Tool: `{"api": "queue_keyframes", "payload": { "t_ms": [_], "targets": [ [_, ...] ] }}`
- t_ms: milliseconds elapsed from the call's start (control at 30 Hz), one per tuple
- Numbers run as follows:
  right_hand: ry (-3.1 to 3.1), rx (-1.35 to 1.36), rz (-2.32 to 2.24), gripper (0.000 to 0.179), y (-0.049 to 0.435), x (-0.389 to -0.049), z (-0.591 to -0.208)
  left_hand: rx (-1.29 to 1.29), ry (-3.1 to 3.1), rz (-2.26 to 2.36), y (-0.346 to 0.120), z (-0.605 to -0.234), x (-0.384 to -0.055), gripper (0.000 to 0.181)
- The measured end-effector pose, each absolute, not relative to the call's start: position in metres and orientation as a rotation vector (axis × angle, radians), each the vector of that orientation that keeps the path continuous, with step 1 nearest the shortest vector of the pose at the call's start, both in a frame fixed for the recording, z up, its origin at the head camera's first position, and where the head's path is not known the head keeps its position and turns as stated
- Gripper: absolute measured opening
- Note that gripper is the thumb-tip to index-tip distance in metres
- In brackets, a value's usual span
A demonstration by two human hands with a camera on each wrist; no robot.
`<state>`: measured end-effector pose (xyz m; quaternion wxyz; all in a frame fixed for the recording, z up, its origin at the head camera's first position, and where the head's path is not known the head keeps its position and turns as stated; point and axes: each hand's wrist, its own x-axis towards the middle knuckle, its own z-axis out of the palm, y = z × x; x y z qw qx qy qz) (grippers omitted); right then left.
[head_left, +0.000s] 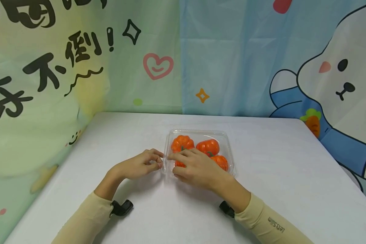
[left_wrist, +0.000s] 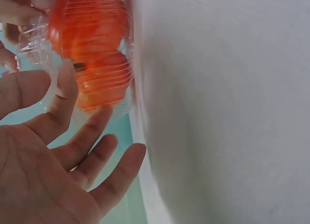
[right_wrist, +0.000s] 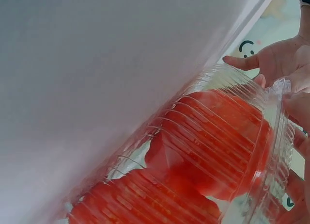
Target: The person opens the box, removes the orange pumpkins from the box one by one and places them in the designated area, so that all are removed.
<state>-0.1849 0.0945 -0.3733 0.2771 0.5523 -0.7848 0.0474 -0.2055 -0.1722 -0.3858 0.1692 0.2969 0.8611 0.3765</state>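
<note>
A clear plastic clamshell box (head_left: 198,134) on the table holds several orange, ribbed pumpkin-like vegetables (head_left: 208,147), a few with green stems. My left hand (head_left: 144,163) is beside the box's left edge, fingers loosely bent and spread. In the left wrist view, its index finger (left_wrist: 65,88) and thumb come close to the clear rim; contact is unclear. My right hand (head_left: 198,167) reaches across the front of the box from the right. Its fingers extend over the lid toward the left rim, and its thumb (right_wrist: 296,105) lies by that rim in the right wrist view.
The box stands on a white-covered table (head_left: 277,176). Behind it hangs a printed cloth backdrop (head_left: 213,61) with a cartoon animal and lettering. Black wrist cameras (head_left: 122,207) are strapped at both sleeve cuffs.
</note>
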Motion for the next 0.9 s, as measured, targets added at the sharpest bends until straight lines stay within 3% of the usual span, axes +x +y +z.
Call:
{"api": "queue_keyframes", "payload": {
  "t_ms": [433, 900],
  "targets": [
    [-2.053, 1.379, -0.001, 0.015, 0.088, -0.180, -0.379, 0.872, 2.318, 1.125, -0.173, -0.389, -0.211, 0.020],
    [-2.022, 1.416, -0.043, 0.007, 0.086, -0.184, -0.386, 0.857, 2.309, 1.227, -0.171, -0.393, -0.212, 0.017]
  ]
}}
